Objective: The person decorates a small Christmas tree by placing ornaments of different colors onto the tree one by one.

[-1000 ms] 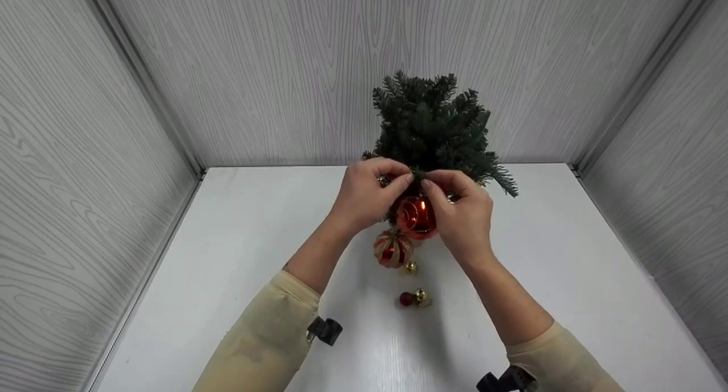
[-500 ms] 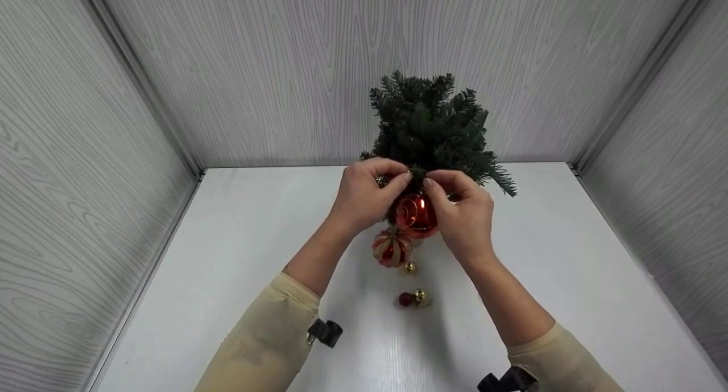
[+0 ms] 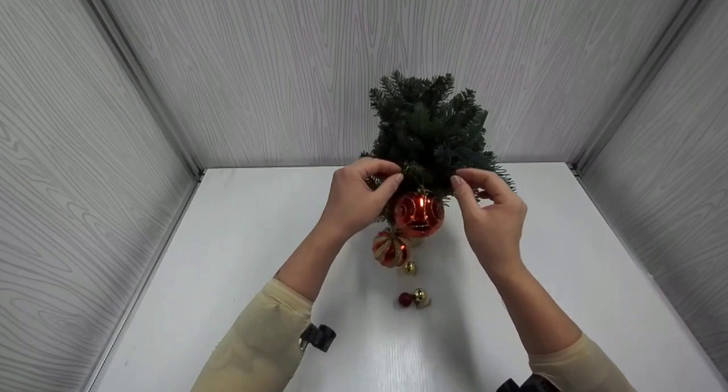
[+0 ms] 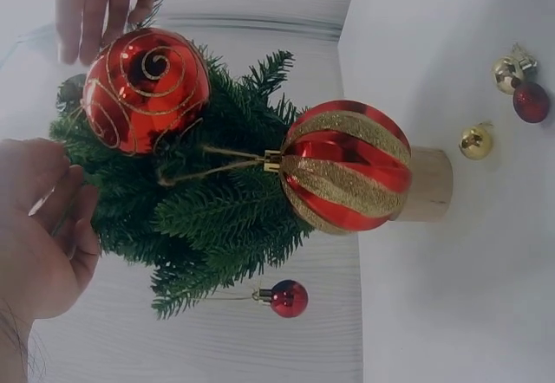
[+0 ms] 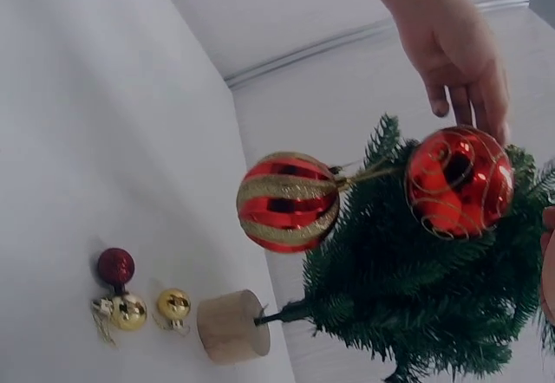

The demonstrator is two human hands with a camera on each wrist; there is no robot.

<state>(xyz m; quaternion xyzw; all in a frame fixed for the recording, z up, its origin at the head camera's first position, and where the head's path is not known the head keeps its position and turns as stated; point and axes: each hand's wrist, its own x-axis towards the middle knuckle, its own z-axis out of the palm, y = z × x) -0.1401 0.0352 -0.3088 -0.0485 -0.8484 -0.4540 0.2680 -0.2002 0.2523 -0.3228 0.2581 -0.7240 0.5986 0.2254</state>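
Note:
In the head view, a small artificial Christmas tree [image 3: 426,124] stands at the back. On its front hangs a shiny red bauble [image 3: 420,214] with gold glitter swirls. My left hand [image 3: 361,196] is at the branches just left of this bauble's cord, thumb and index tips close together. On the other side my right hand [image 3: 493,218] is apart from the bauble, thumb and forefinger bent with nothing seen between them. Lower down hangs a red bauble with gold stripes [image 4: 347,166], its cord looped on a branch. A little red bauble [image 4: 289,298] hangs from another branch.
The tree's round wooden base [image 5: 232,327] stands on the white table [image 3: 256,227]. In front of it lie a small gold bauble [image 3: 410,267], a dark red one [image 3: 405,299] and another gold one [image 3: 420,294]. Grey wood-grain panels [image 3: 284,67] enclose the table.
My right hand has moved away to the right from the swirled bauble's cord, and my left hand slightly left. The swirled bauble stays hanging and now shows fully between them.

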